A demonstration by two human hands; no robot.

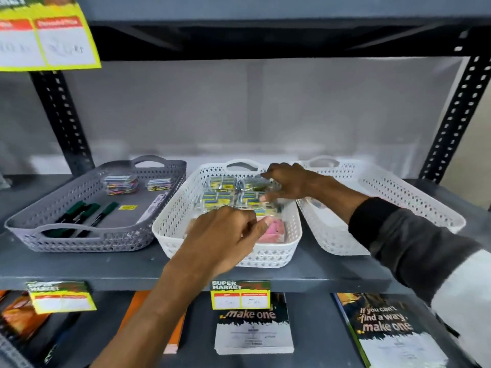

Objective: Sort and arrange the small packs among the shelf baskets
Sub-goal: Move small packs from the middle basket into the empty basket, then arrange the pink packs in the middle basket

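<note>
One view only, from a head-worn wide-angle camera close to the grey metal shelf (79,272), facing forward and slightly down. Just beyond the fingers (265,223) of both outstretched hands sits the white perforated plastic basket (170,235), filling the frame's centre; the upper shelf's underside crosses the top, notebooks on the lower shelf the bottom

Even, soft light — edges bowed (wide lens), both hands slightly motion-blurred.
</note>
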